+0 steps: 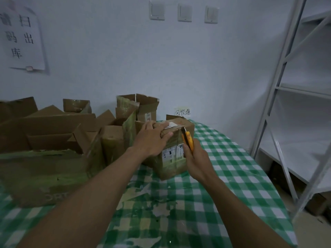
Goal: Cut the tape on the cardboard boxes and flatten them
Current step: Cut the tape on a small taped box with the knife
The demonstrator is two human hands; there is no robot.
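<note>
On the taped box, left hand presses; right hand grips knife.

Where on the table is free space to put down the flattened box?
Free: the checked tablecloth right of the sealed box, toward the shelf, and the near middle between both arms. Crowded: the left side, with opened boxes.

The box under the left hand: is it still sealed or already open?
Still sealed. The box has its top flaps flat under tape; the left hand presses on them, and the right hand holds the knife at the top edge.
</note>
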